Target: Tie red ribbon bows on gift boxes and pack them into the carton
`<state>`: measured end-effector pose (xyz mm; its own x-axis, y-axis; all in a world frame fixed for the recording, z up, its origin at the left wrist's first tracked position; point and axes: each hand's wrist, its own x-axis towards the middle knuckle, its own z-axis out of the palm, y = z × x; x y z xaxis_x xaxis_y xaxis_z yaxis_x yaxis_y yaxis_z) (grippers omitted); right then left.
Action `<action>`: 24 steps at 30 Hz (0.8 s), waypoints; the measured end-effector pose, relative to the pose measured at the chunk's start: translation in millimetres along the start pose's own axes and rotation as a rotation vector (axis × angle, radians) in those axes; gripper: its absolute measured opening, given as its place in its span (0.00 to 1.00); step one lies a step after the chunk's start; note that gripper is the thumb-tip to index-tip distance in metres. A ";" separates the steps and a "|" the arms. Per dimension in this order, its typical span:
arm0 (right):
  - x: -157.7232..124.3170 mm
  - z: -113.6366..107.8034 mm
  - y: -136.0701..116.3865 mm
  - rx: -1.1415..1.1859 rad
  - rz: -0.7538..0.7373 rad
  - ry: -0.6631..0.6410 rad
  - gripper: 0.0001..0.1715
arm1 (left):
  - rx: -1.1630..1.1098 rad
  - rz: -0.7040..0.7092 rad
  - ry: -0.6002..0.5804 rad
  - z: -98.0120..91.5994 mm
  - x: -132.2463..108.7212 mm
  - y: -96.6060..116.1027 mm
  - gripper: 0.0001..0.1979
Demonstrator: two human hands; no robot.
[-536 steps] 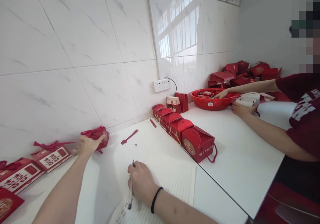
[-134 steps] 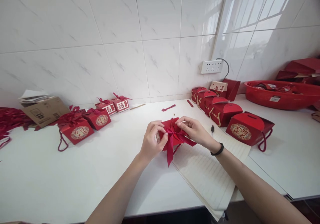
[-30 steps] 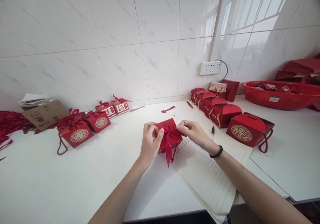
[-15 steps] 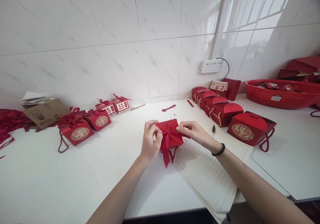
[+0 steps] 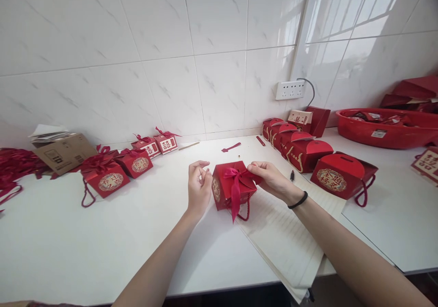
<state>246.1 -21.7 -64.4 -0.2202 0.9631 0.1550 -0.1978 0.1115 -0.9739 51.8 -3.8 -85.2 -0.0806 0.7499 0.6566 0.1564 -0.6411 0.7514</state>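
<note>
A small red gift box with a round gold print on its left side sits in front of me on the white table. A magenta ribbon is tied in a bow on its lid, one tail hanging down the front. My right hand, wearing a black band on the wrist, pinches the ribbon at the box's right edge. My left hand is just left of the box, its fingers loosely curled and apart with nothing visible in them. A twisted cord handle hangs below the lid at the front.
Lined paper lies under and right of the box, with a pen on it. Bow-tied boxes stand left; several more boxes line the right. Behind them is a red basin. A cardboard box is far left.
My left hand has let go of the bow and moved left, away from the box. The box has turned, showing its printed left side. My right hand still pinches the ribbon.
</note>
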 end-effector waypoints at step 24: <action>-5.2 10.3 1.9 -0.005 0.152 -0.173 0.23 | 0.017 -0.278 -0.693 -19.1 16.8 18.6 0.14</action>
<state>237.0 -29.0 -65.3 -0.4079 0.9124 0.0326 -0.1450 -0.0295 -0.9890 34.6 -6.2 -59.0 0.5190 0.8185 0.2464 0.2363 -0.4144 0.8789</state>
